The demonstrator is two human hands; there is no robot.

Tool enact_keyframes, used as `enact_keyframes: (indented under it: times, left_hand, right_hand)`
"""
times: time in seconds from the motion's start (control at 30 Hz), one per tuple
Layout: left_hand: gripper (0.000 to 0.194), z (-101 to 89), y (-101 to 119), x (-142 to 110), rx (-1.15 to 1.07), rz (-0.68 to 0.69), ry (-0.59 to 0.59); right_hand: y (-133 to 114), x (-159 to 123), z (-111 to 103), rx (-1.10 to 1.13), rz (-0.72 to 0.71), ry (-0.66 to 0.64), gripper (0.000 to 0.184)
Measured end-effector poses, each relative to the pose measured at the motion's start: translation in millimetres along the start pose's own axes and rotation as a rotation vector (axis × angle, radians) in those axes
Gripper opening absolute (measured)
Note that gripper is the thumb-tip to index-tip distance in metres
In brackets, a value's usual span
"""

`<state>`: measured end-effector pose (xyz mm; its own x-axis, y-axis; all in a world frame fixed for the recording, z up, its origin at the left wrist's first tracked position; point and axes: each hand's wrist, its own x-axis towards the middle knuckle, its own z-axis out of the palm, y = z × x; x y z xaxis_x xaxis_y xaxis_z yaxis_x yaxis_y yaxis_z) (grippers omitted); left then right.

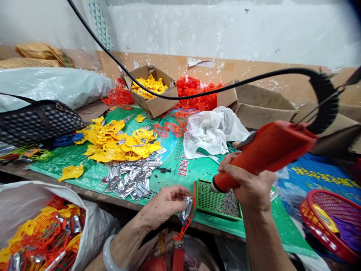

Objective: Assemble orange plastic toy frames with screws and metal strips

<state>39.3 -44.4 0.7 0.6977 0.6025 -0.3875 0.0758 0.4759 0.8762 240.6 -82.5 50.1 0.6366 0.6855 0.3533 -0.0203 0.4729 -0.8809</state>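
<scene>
My left hand (pixel 166 206), a pale bangle on its wrist, pinches a silver metal piece (pixel 186 209) against an orange plastic frame (pixel 192 210) at the table's front edge. Wrapped round a red electric screwdriver (pixel 262 156) is my right hand (pixel 248 180). The driver's tip points down left, over a green perforated tray (pixel 207 214). Small grey screws (pixel 229 205) are heaped in the tray's right part. Left of my hands lie a pile of silver metal pieces (pixel 131 177) and yellow plastic parts (pixel 118 141).
A black cable (pixel 197 94) arches across to the driver. Behind stand a cardboard box (pixel 158 106) of yellow parts, red-orange frames (pixel 194 92) and a white cloth bag (pixel 210 131). A sack (pixel 96 210) of mixed parts is at front left, a red basket (pixel 324 226) at right.
</scene>
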Motion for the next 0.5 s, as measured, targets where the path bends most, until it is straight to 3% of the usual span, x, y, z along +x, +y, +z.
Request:
enact_keyframes:
  times: [0.33,0.5]
  left_hand:
    - [0.034,2.8,-2.3,4.6,0.035,0.024,0.007]
    - [0.016,2.6,-5.3,7.2,-0.031,0.013,0.078]
  right_hand:
    - [7.5,3.0,-2.4,-0.039,0.011,0.019,0.021]
    - [6.0,6.9,0.0,-0.045,0.061,0.076,0.036]
